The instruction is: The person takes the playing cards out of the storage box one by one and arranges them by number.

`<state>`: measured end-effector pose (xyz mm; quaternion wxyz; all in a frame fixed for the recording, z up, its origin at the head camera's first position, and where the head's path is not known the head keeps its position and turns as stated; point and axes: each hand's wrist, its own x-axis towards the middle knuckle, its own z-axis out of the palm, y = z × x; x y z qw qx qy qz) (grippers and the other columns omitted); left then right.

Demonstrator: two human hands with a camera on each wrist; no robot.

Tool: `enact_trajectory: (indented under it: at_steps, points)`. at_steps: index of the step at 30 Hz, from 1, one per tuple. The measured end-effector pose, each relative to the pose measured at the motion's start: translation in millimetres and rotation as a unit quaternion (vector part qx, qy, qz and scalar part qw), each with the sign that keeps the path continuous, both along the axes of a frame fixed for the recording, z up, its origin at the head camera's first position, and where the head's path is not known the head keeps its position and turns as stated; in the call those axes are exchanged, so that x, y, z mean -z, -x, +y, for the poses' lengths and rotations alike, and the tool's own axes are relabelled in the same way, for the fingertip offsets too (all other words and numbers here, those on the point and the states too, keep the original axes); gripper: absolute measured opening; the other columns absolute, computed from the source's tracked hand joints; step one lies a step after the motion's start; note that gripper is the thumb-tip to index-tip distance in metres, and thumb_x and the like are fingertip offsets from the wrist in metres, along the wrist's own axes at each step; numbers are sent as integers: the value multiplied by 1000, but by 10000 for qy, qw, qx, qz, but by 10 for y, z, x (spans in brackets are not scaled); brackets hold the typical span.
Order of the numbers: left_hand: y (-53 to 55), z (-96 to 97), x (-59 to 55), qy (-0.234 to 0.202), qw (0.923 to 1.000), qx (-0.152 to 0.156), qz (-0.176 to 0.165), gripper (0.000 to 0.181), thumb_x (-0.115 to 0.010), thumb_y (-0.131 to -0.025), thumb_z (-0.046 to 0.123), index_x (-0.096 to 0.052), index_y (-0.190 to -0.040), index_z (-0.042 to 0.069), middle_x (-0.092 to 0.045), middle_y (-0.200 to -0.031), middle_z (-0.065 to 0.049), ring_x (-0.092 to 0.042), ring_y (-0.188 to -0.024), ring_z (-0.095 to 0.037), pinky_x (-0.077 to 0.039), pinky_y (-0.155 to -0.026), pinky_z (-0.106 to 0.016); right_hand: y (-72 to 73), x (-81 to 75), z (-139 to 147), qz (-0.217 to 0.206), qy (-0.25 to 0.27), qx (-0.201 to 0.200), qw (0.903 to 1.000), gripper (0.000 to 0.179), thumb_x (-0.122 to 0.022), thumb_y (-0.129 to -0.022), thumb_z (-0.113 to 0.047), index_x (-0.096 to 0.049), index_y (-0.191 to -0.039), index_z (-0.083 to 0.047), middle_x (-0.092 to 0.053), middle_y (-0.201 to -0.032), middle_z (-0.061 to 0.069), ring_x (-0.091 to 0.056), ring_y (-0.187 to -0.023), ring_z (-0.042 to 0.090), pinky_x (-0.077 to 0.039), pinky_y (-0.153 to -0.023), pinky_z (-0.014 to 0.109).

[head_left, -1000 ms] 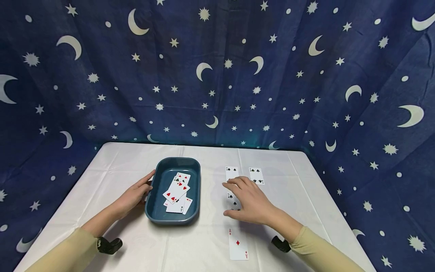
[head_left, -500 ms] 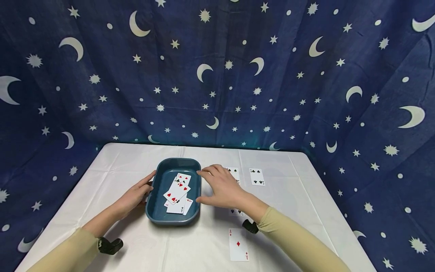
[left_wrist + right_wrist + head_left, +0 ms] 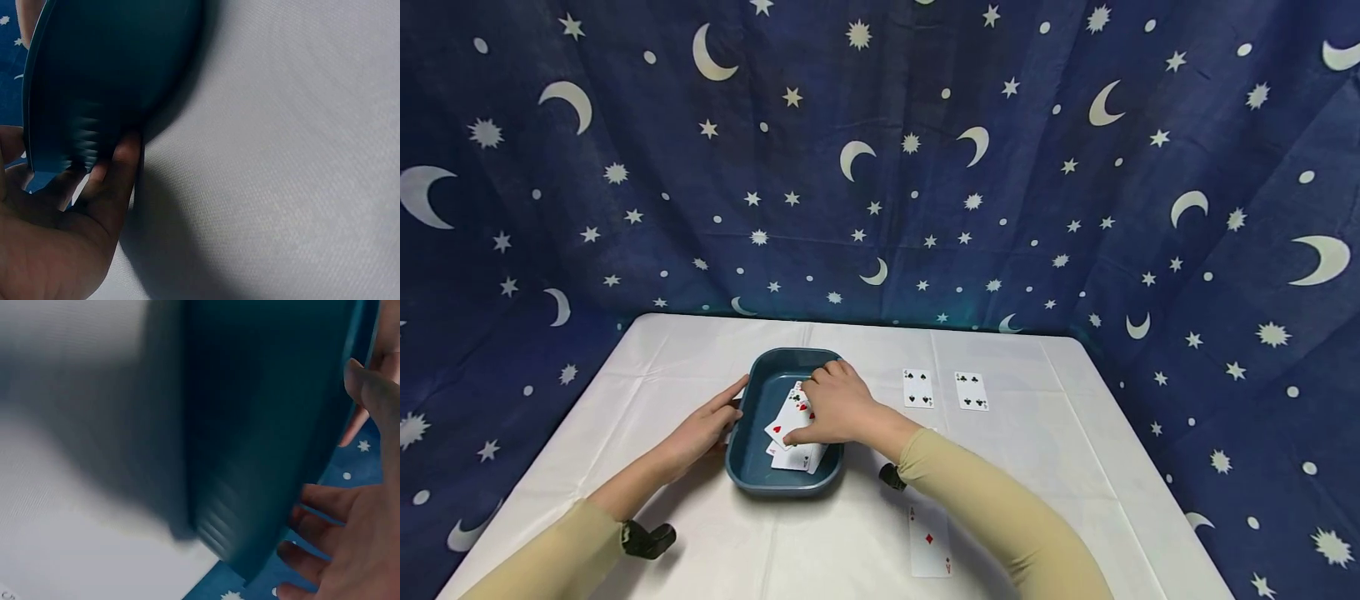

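Observation:
A dark teal rectangular tray [image 3: 784, 490] stands on the white table with several playing cards [image 3: 792, 458] overlapping inside, aces and hearts among them. My left hand [image 3: 700, 429] lies along the tray's left side, its extended fingers touching the outer wall near a ribbed patch, as the left wrist view shows. Over the tray's right rim reaches my right hand [image 3: 835, 407], thumb and fingers spread apart above the cards and hiding part of them. In the right wrist view, the right thumb [image 3: 355, 378] overlaps the rim, with the other fingers beyond it.
Right of the tray lie a four of spades [image 3: 918, 389] and a four of clubs [image 3: 972, 391]. An ace of diamonds [image 3: 929, 542] is nearer the front, beside the right sleeve [image 3: 1000, 508]. Another card is mostly hidden under the right forearm. A starry blue cloth [image 3: 880, 167] hangs behind.
My right hand has moved left from above the loose cards on the table to over the tray. My left hand has stayed at the tray's side, and the tray has not moved noticeably.

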<state>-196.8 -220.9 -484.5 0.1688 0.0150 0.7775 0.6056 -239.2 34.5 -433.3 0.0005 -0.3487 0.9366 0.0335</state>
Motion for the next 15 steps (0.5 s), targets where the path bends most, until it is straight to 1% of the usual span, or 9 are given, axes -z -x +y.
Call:
enact_trajectory:
  at_steps: [3, 8, 11, 15]
  points:
    - [1, 8, -4, -16, 10000, -7, -8, 67, -42, -104, 16, -16, -166, 25, -39, -141, -22, -50, -110, -31, -51, -81, -39, 38, 53, -84, -118, -297, 168, 9993, 88, -57, -76, -88, -69, -129, -19, -62, -127, 0, -46, -124, 23, -26, -116, 46]
    - [0, 5, -3, -19, 10000, 12, -21, 67, -41, -104, 15, -16, -166, 25, -38, -145, -23, -49, -113, -31, -52, -85, -39, 61, 131, -190, -208, -680, 373, 9968, 85, -53, -75, -91, -74, -121, -23, -64, -125, 0, -46, -128, 25, -23, -117, 49]
    - [1, 2, -4, -28, 10000, 11, -21, 67, -42, -104, 16, -16, -166, 25, -39, -142, -22, -49, -113, -32, -52, -86, -40, 70, 168, -239, -195, -858, 460, 9951, 89, -51, -74, -93, -74, -123, -23, -65, -127, 0, -45, -129, 26, -22, -117, 50]
    - [2, -1, -8, -47, 10000, 31, 8, 68, -42, -104, 16, -16, -166, 26, -39, -144, -23, -48, -115, -33, -52, -87, -42, 89, 203, -290, -178, -1070, 569, 9925, 98, -48, -72, -95, -70, -133, -22, -64, -132, 0, -44, -132, 26, -21, -117, 51]
